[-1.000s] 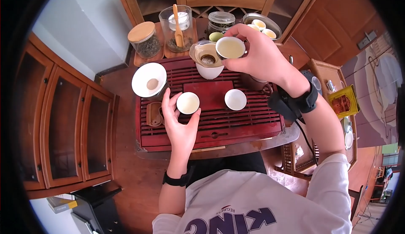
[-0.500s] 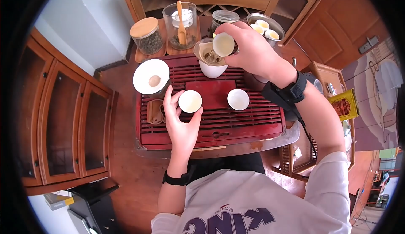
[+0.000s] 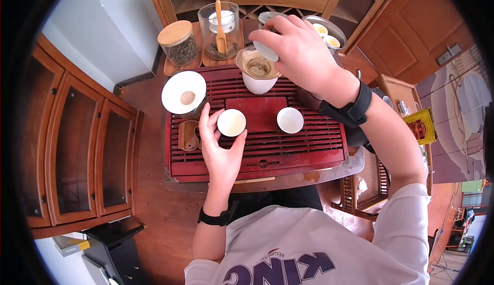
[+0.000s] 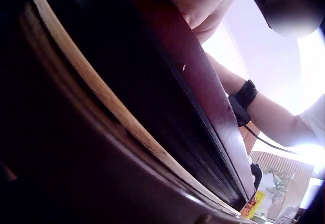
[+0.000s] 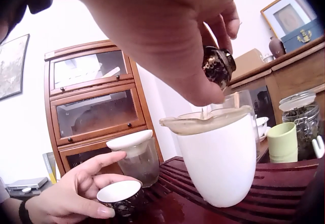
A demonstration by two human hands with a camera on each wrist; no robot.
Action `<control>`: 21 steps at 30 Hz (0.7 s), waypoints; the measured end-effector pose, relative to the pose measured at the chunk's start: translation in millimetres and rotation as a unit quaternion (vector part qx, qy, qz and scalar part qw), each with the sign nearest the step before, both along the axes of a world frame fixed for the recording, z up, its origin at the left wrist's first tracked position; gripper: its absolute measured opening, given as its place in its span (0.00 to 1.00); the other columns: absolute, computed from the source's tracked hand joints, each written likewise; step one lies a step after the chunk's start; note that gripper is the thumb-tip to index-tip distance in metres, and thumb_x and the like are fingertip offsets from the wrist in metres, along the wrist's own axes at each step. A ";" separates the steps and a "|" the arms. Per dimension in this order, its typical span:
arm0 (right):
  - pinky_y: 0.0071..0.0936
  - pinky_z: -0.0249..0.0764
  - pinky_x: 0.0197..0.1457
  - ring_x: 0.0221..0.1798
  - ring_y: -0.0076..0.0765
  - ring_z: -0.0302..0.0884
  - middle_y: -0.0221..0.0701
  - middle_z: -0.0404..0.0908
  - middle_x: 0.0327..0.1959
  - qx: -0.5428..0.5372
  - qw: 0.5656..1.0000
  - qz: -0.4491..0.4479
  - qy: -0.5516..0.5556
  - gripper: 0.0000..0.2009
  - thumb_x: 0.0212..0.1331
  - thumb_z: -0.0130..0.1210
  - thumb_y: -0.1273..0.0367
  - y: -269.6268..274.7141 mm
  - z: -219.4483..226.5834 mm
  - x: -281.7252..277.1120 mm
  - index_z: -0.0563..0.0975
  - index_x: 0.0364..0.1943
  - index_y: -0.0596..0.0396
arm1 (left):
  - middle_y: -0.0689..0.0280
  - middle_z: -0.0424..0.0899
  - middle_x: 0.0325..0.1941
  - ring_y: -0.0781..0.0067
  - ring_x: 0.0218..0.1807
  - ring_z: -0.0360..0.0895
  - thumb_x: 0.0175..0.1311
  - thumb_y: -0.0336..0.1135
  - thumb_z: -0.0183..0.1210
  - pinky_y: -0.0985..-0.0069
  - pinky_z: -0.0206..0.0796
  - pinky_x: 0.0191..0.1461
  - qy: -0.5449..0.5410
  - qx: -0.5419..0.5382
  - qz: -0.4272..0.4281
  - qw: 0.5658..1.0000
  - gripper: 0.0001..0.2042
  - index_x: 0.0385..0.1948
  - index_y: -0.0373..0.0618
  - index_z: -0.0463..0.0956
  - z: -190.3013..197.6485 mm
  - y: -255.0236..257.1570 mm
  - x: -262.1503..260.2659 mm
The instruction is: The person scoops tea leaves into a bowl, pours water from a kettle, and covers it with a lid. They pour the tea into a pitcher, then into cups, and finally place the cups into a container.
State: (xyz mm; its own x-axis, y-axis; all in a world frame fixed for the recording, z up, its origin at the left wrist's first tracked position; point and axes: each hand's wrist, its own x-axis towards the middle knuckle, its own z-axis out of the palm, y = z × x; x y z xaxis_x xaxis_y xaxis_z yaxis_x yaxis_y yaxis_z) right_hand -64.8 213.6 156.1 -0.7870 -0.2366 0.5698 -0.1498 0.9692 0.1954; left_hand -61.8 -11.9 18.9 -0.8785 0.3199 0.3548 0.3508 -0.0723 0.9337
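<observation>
Above a white pitcher (image 3: 260,86), my right hand (image 3: 309,53) grips a small teacup (image 5: 216,67), dark and patterned outside. It is tipped steeply, and a thin stream falls toward the beige, wavy-rimmed top piece (image 5: 208,123) on the pitcher. My left hand (image 3: 220,148) holds another teacup (image 3: 231,123) between thumb and fingers, upright at the tea tray (image 3: 256,109), with pale liquid inside. A third teacup (image 3: 290,121), white inside, stands to its right. The left wrist view shows mostly the tray's front edge; the left hand's fingers are out of it.
A white strainer bowl (image 3: 177,82) sits on a glass vessel at the tray's left. Behind are a wood-lidded jar (image 3: 182,51), a glass container (image 3: 203,20) with a wooden scoop (image 3: 221,33), and a metal bowl (image 3: 337,28) of cups. A wooden cabinet (image 3: 77,136) stands left.
My right hand has rolled its teacup from nearly level, full of pale liquid, to steeply tipped over the pitcher. The left hand keeps its grip on its teacup, almost still.
</observation>
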 end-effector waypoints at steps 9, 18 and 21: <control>0.40 0.72 0.56 0.55 0.42 0.76 0.33 0.77 0.51 0.096 0.991 0.078 0.050 0.23 0.45 0.63 0.77 -4.5 11.4 9.7 0.79 0.51 0.45 | 0.55 0.73 0.62 0.64 0.63 0.74 0.51 0.13 0.66 0.65 0.68 0.68 0.000 -0.004 0.002 1.000 0.46 0.74 0.44 0.50 -0.4 -0.1 0.3; 0.43 0.78 0.51 0.49 0.54 0.79 0.42 0.77 0.45 -0.308 0.948 0.069 -0.050 0.26 0.40 0.69 0.72 -46.4 7.1 66.0 0.75 0.49 0.53 | 0.55 0.73 0.62 0.63 0.62 0.75 0.52 0.15 0.67 0.65 0.69 0.67 0.002 0.011 0.000 1.000 0.46 0.74 0.44 0.51 -2.6 -0.3 -0.5; 0.45 0.77 0.48 0.46 0.54 0.80 0.41 0.79 0.42 -0.360 0.920 0.087 -0.132 0.25 0.39 0.69 0.71 -59.3 -12.5 82.8 0.76 0.47 0.55 | 0.55 0.74 0.62 0.62 0.62 0.75 0.53 0.16 0.68 0.64 0.70 0.66 0.005 0.016 -0.001 1.000 0.45 0.74 0.44 0.52 -2.0 0.3 -0.1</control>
State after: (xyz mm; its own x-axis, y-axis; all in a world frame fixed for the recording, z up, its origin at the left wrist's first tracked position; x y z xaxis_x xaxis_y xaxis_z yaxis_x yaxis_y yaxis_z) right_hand 18.1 154.3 143.6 -0.9065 -0.0097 0.4221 -0.2657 0.7901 -0.5524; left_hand -61.9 -11.6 16.9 -0.8745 0.3103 0.3729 0.3590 -0.1030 0.9276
